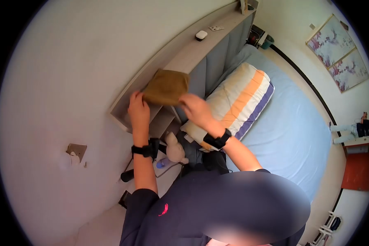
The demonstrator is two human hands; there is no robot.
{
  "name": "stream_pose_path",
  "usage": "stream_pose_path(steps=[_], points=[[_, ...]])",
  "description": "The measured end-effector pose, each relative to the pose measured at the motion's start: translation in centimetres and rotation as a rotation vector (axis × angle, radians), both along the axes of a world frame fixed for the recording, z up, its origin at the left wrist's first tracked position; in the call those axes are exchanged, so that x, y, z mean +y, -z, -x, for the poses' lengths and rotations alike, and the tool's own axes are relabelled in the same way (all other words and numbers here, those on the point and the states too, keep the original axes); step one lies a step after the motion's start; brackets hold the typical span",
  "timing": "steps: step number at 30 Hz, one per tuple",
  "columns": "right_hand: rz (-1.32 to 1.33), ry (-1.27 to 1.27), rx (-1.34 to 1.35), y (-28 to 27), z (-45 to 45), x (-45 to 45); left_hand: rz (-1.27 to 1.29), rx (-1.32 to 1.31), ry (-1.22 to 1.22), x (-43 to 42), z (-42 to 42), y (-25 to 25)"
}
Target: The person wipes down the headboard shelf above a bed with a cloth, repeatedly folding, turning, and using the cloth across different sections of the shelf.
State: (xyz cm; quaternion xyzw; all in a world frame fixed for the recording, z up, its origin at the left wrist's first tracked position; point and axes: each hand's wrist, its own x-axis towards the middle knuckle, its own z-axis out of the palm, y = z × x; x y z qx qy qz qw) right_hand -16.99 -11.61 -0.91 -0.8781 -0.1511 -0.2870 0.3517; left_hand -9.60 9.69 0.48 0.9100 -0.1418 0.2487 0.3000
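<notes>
A brown cloth (167, 87) is held up between my two hands, over the shelf on top of the headboard. My left hand (138, 107) pinches its lower left corner, with the fingers closed. At its lower right corner, my right hand (194, 110) grips the edge, slightly blurred. The cloth hides part of the headboard shelf (188, 57) behind it. Below the cloth, open compartments (162, 122) show at the near end of the headboard.
A striped pillow (242, 100) lies on the blue bed (291, 123). On the headboard shelf stands a small white and black case (201, 35). A plush toy (175, 151) and a bottle (163, 163) are below my arms. The wall (69, 90) borders the left side.
</notes>
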Motion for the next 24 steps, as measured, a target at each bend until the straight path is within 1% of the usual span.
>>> stream_pose_path(steps=[1, 2, 4, 6, 8, 9, 11, 12, 14, 15, 17, 18, 19, 20, 21, 22, 24], points=[[-0.009, -0.058, 0.126, 0.9, 0.5, 0.9, 0.012, 0.083, -0.022, 0.9, 1.2, 1.0], [-0.011, -0.07, 0.127, 1.3, 1.1, 1.7, 0.025, 0.166, -0.046, 1.8, 2.1, 1.2], [-0.072, -0.113, 0.239, 1.7, 1.8, 2.6, 0.064, 0.157, -0.055, 1.4, 2.8, 1.4], [-0.065, -0.125, 0.219, 1.7, 1.5, 2.4, 0.112, 0.154, -0.044, 0.9, 2.6, 1.6], [-0.292, -0.08, 0.434, 1.3, 1.3, 2.1, 0.298, 0.247, -0.027, 0.9, 1.8, 1.3], [-0.294, -0.075, 0.429, 1.7, 0.8, 1.8, 0.297, 0.244, -0.02, 0.7, 1.3, 1.1], [-0.554, 0.039, 0.486, 2.7, -1.3, 0.9, 0.493, 0.313, 0.102, -0.7, 0.1, -0.8], [-0.554, 0.041, 0.481, 2.7, -2.5, 0.4, 0.493, 0.31, 0.105, -2.3, -0.8, -1.2], [-0.942, 0.083, 0.374, 2.5, -4.3, -0.7, 0.587, 0.15, 0.199, -5.5, -2.3, -1.4], [-0.946, 0.091, 0.38, 2.7, -5.2, -1.1, 0.583, 0.16, 0.201, -6.0, -2.9, -0.8], [-0.588, 0.154, 0.212, 3.9, -7.0, -2.0, -0.187, -0.028, 0.186, -7.2, -4.1, 2.4], [-0.588, 0.158, 0.207, 4.0, -7.2, -1.8, -0.187, -0.032, 0.19, -7.5, -4.6, 4.0], [-0.199, 0.218, 0.245, 4.2, -6.9, -1.1, -0.26, -0.029, 0.175, -7.4, -4.9, 5.7], [0.192, 0.271, 0.276, 4.7, -7.0, -0.5, -0.332, -0.03, 0.158, -7.4, -5.1, 6.2], [0.182, 0.118, 0.288, 5.0, -7.4, -0.2, -0.332, -0.037, 0.162, -7.5, -5.5, 6.5], [0.178, 0.125, 0.285, 5.0, -7.3, 0.2, -0.334, -0.017, 0.145, -7.6, -5.5, 6.6], [0.279, 0.031, 0.214, 4.9, -6.9, 0.7, -0.335, 0.007, 0.132, -7.7, -5.5, 6.9]])
